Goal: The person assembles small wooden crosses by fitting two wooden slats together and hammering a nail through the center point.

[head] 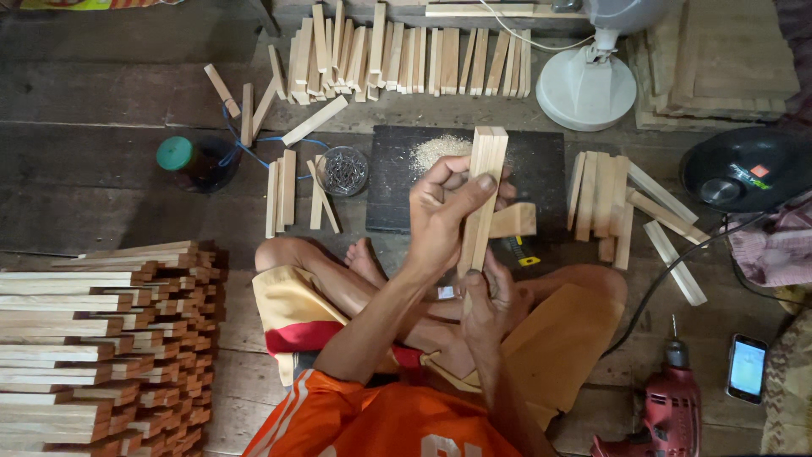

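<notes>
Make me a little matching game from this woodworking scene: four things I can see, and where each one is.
Things:
1. wooden strips
2. red drill
3. bowl of nails
4. phone

Places:
A. on the floor beside the drill
B. held upright in both hands
C. bottom right, near the knee
D. left of the dark board

Pairs: 1-B, 2-C, 3-D, 4-A

A dish of nails (342, 170) lies left of the dark board (541, 182); a drill (668, 410) lies right of the knees.
</notes>
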